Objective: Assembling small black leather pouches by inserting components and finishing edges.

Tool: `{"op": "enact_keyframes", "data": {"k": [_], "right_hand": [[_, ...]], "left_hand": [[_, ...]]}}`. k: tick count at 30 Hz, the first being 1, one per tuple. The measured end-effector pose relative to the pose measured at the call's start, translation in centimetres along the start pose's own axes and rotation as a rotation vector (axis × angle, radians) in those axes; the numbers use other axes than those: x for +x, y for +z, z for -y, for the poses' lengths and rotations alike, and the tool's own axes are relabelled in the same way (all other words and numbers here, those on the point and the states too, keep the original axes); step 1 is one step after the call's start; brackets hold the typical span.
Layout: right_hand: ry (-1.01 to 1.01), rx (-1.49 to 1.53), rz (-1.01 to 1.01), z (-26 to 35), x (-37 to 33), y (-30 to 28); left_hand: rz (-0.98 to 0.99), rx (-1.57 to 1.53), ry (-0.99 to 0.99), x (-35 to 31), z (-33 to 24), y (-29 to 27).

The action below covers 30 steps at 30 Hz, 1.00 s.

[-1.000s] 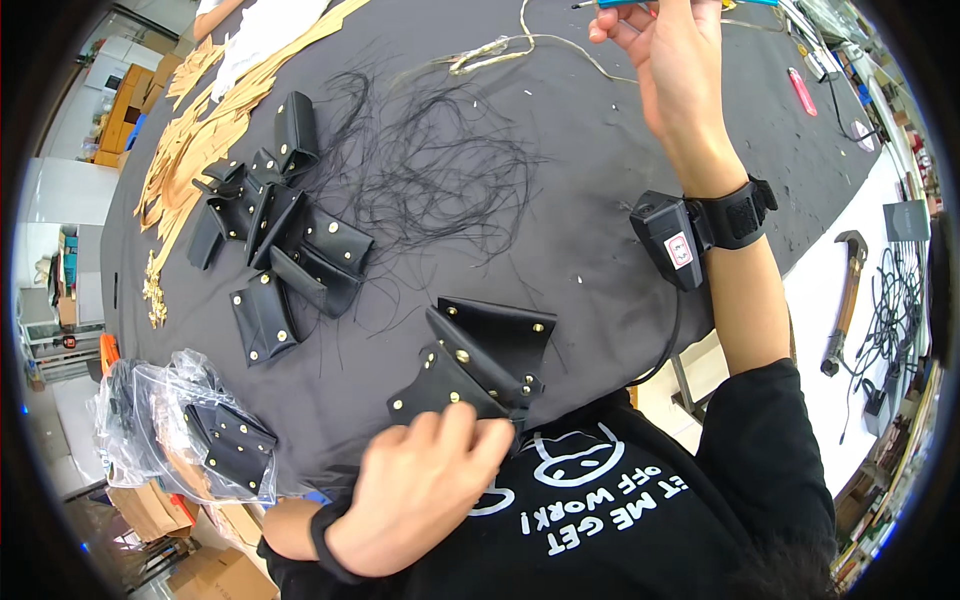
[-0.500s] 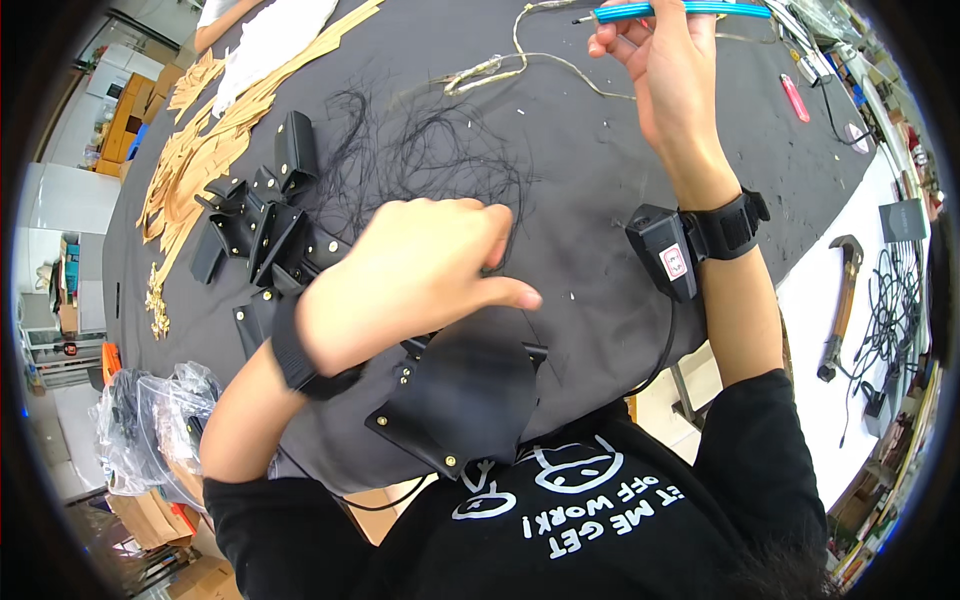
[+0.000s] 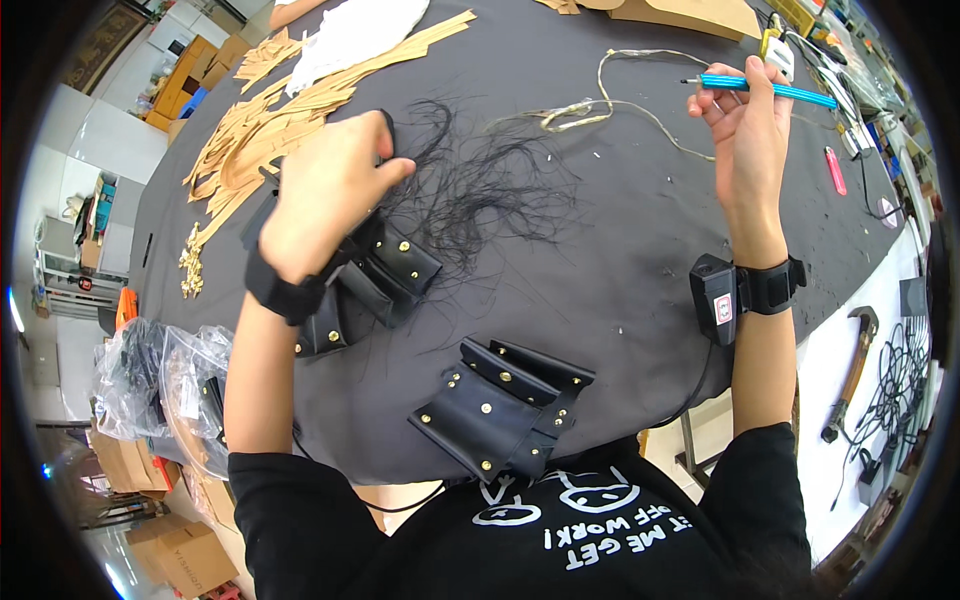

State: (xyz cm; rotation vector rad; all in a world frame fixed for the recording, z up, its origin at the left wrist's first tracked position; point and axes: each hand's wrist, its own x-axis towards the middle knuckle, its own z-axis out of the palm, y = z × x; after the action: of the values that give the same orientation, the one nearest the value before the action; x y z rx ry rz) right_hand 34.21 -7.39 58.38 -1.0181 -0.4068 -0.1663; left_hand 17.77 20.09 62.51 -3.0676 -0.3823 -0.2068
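My right hand (image 3: 745,155) is raised at the right, fingers closed around a slim blue pen-like tool (image 3: 770,90) whose dark tip points left. Over a pile of black leather pieces (image 3: 395,275) on the left, my left hand (image 3: 330,190) is curled. A black edge shows between its thumb and fingers, apparently one of those pieces; the hand covers most of it. In front of me lies a folded black leather piece (image 3: 475,425) with brass-coloured snaps, at the table's near edge, touched by neither hand.
Loose black threads (image 3: 490,195) lie mid-table on the dark cloth. Tan strips (image 3: 235,160), small brass parts (image 3: 190,260) and a white cloth (image 3: 360,40) are at the left. A cord (image 3: 640,108) runs toward the right. A hammer (image 3: 850,375) lies on a white surface.
My left hand has moved from above the near leather piece to the pile at left and closed there. The near piece, blurred before, now lies still. The right hand still holds the blue tool.
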Motion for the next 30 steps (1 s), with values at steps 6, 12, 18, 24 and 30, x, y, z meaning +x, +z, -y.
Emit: {"op": "enact_keyframes", "data": {"k": [6,12,18,24,30], "right_hand": [[0.033,0.026,0.056,-0.1,-0.2,0.9],[0.025,0.007,0.024,0.0,-0.1,0.4],[0.028,0.018,0.051,0.1,-0.2,0.7],[0.043,0.010,0.033,-0.2,0.0,0.3],[0.006,0.012,-0.002,0.1,0.8,-0.8]], "left_hand": [[0.217,-0.119,-0.343,3.2,7.2,0.9],[0.421,-0.328,-0.459,3.5,6.9,2.9],[0.070,-0.162,-0.155,1.6,6.9,2.9],[-0.300,0.174,-0.066,-1.0,3.9,-1.4],[-0.147,-0.546,0.184,-2.8,0.5,-6.9]]}}
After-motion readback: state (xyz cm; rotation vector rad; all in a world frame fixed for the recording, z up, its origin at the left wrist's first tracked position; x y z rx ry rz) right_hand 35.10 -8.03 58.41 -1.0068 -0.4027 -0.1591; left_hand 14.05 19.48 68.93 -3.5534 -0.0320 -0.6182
